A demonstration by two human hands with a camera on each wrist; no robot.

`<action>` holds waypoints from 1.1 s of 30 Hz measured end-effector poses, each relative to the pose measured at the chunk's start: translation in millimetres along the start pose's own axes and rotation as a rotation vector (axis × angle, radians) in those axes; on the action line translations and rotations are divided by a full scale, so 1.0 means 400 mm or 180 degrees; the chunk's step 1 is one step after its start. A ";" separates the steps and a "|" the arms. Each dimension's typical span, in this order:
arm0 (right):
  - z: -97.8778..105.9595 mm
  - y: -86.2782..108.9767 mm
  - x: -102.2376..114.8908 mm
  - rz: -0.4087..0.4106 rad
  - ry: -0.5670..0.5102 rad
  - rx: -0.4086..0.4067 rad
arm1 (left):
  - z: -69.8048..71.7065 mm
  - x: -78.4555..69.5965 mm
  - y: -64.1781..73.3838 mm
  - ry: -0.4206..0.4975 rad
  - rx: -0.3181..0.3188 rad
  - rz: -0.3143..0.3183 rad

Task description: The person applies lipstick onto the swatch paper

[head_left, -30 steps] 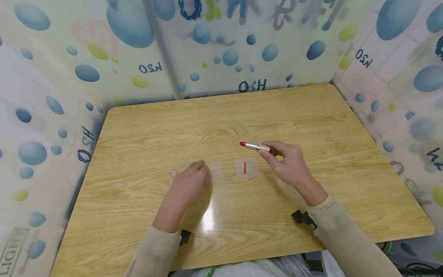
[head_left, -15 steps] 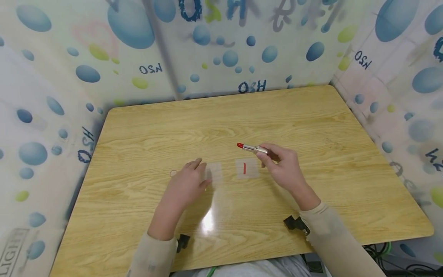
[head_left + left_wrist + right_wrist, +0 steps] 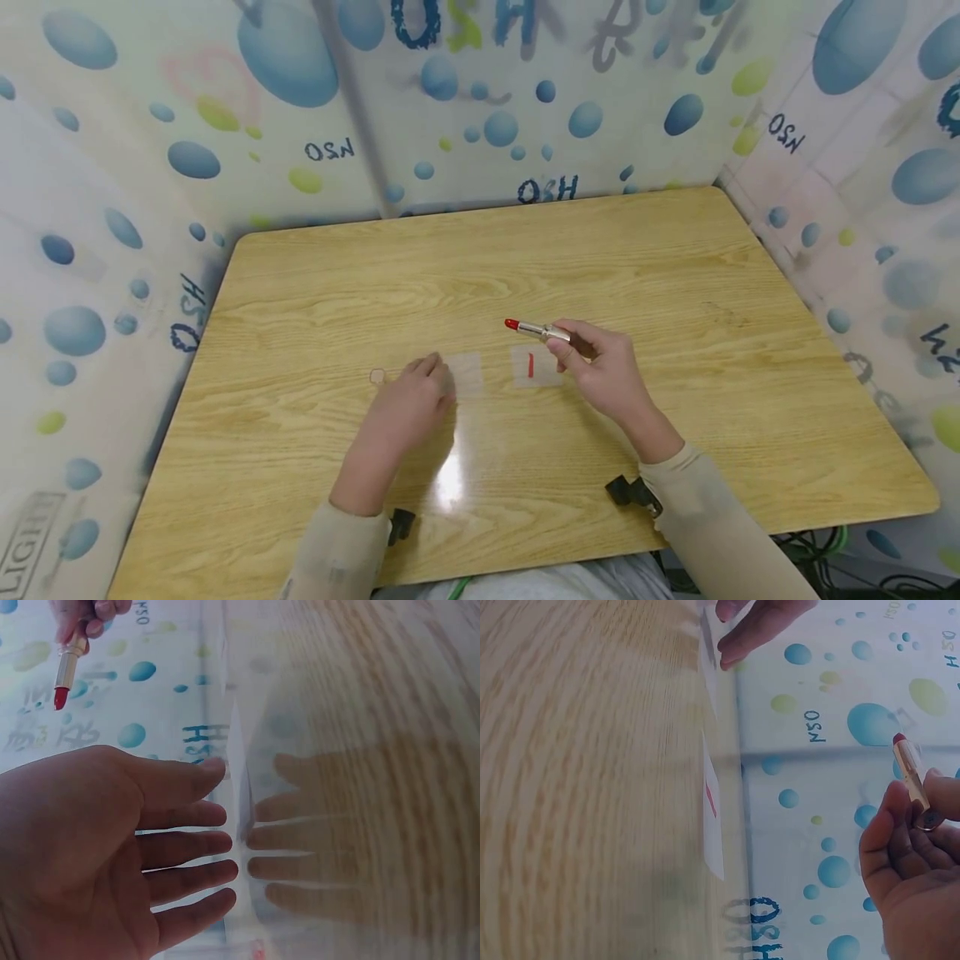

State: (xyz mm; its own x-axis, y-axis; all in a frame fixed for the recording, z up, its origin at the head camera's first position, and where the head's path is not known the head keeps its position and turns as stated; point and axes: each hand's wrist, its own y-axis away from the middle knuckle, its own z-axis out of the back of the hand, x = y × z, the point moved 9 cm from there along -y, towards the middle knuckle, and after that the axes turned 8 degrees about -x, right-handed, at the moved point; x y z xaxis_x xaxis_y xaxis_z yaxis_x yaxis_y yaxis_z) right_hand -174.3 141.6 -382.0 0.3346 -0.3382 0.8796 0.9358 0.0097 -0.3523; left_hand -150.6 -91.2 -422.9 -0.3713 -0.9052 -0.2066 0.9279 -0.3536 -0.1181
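My right hand (image 3: 609, 375) grips a lipstick (image 3: 542, 332), its silver tube between thumb and fingers and its red tip (image 3: 512, 323) pointing left. It hovers above a small whitish square of paper (image 3: 547, 371) that bears a red upright stroke. My left hand (image 3: 401, 412) is palm down over the table, fingers fairly straight in the left wrist view, fingertips at the left edge of a plain whitish square (image 3: 467, 372). In the left wrist view this square (image 3: 241, 772) stands out thinly past the fingertips.
A small thin reddish ring (image 3: 377, 376) lies left of my left hand on the wooden table (image 3: 480, 267). Walls with blue and green spots (image 3: 501, 129) enclose the table's back and sides. Cables (image 3: 813, 550) hang beyond the near right edge.
My right hand has moved left and slightly nearer with the lipstick. My left hand's fingers spread half a second ago and have drawn together again at the plain square.
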 end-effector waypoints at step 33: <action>-0.004 -0.008 0.011 0.0136 0.0219 0.0109 | -0.029 -0.022 -0.041 -0.0216 -0.0044 -0.0147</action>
State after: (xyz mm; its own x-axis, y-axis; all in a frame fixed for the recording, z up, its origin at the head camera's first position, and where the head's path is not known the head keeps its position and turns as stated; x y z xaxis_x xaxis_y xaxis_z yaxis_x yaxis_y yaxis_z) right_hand -176.0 138.7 -377.3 0.3669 -0.4005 0.8396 0.9245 0.0573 -0.3767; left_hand -163.0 -74.8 -430.4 -0.4102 -0.9020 -0.1343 0.9091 -0.3927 -0.1394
